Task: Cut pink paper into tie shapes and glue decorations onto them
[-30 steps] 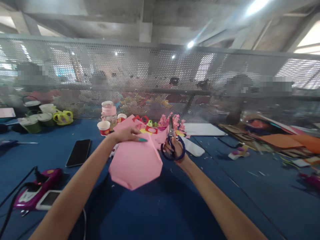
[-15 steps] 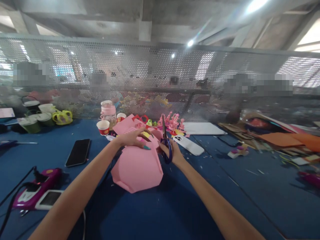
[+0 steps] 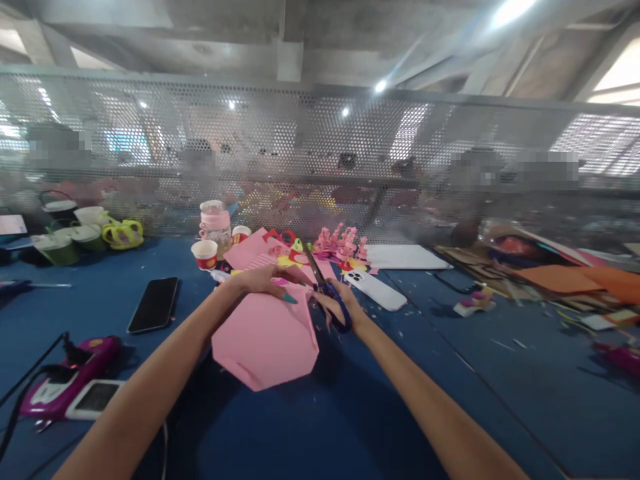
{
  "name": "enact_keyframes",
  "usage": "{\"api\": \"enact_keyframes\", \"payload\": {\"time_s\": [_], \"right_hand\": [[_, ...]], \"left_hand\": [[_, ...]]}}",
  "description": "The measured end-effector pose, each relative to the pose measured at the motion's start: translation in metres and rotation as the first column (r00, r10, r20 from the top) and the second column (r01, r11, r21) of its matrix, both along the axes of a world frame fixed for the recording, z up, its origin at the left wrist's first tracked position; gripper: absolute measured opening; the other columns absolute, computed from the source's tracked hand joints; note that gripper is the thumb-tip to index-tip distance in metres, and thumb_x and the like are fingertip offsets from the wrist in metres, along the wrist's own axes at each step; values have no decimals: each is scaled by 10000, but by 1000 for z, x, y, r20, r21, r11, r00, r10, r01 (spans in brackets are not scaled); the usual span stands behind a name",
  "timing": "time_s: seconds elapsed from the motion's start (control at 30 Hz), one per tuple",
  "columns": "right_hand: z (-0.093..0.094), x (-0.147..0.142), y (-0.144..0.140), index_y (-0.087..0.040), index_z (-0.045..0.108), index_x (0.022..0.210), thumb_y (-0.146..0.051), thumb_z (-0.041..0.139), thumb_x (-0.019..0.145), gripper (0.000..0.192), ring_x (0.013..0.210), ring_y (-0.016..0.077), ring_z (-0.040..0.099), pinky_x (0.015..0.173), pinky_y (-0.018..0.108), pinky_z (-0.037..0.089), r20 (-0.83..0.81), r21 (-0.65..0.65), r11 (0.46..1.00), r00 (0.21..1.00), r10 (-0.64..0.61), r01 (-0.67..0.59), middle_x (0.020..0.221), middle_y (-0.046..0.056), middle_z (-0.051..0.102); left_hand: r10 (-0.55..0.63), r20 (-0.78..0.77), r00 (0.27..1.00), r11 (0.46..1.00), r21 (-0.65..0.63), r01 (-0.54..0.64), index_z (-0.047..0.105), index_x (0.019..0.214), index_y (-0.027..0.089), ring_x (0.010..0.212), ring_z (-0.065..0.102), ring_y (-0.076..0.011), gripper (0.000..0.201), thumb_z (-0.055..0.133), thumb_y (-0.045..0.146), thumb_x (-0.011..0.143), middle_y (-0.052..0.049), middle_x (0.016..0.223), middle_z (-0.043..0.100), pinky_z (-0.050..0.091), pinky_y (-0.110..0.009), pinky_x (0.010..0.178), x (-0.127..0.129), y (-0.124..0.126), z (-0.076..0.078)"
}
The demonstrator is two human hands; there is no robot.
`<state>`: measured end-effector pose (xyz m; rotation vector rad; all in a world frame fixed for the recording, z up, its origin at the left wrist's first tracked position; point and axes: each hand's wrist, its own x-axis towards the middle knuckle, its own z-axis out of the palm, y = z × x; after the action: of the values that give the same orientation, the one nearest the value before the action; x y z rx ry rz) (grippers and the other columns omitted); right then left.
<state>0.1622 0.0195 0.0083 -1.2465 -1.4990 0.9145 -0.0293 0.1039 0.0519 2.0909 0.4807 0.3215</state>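
Head view: the left hand (image 3: 260, 279) pinches the far edge of a pink paper sheet (image 3: 265, 340), held just above the blue table (image 3: 350, 413). Beside it, the right hand (image 3: 336, 303) grips blue-handled scissors (image 3: 327, 293), fingers through the loops, blades at the paper's upper right edge. A black phone (image 3: 153, 304) lies well left.

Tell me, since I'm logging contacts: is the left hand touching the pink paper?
Touching. The head view shows the left hand gripping the top edge of the pink paper, fingers lying across it.
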Motion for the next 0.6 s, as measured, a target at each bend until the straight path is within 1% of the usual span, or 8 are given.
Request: {"api": "enact_keyframes", "payload": {"time_s": [0.07,0.13,0.2,0.27,0.33,0.4,0.5,0.6], "right_hand": [[2,0,-1,-223,420,654,-488,604,606,326,280,117,433,324,243,372,-39,16,998,997,-64,65,376,-78,465],[5,2,-1,-216,439,679,-512,633,565,372,334,132,497,368,263,421,-55,72,984,986,-159,163,488,-31,563],[5,6,0,-205,470,707,-517,662,532,406,428,155,564,445,286,465,-50,161,953,966,-253,258,608,17,625],[4,11,3,-194,499,721,-518,666,535,409,525,177,601,531,311,487,-45,245,916,947,-317,318,663,45,643],[0,16,6,-186,517,717,-525,658,551,404,582,188,607,597,331,487,-40,286,895,937,-346,342,672,57,645],[-4,21,9,-179,525,704,-533,649,563,402,586,188,592,618,338,475,-17,296,885,928,-372,360,647,54,634],[-9,25,12,-173,535,691,-529,626,604,377,560,175,554,592,326,452,41,273,886,916,-400,375,585,28,597],[-11,24,12,-183,532,688,-515,631,608,355,562,160,539,595,315,450,14,223,923,946,-324,313,583,6,582]], "left_hand": [[211,9,977,976,59,-211,525,1142,192,1074,511,-234,637,732,228,541,-73,1072,614,371,-353,912,-1,5,-7],[410,51,911,910,47,-412,403,1253,185,974,559,-236,838,754,213,492,-74,970,641,428,-352,814,-4,11,-11],[517,108,849,854,1,-520,337,1290,171,846,592,-207,900,756,223,495,-60,869,648,457,-312,702,-10,15,-9],[578,145,803,812,-9,-583,406,1232,152,721,592,-167,789,744,264,528,-37,772,638,448,-262,608,-19,17,1],[627,153,764,766,61,-640,530,1082,128,634,571,-141,597,732,298,546,-17,682,613,426,-239,557,-27,17,16],[657,198,727,724,101,-682,597,923,120,647,571,-142,450,730,308,537,-19,665,610,422,-238,564,-34,14,30],[656,268,706,720,58,-691,615,823,128,678,583,-153,376,730,328,527,-38,703,641,431,-243,569,-42,9,44],[655,300,693,723,16,-690,619,862,137,632,579,-148,410,728,361,537,-40,690,652,424,-236,522,-46,4,50]]}}
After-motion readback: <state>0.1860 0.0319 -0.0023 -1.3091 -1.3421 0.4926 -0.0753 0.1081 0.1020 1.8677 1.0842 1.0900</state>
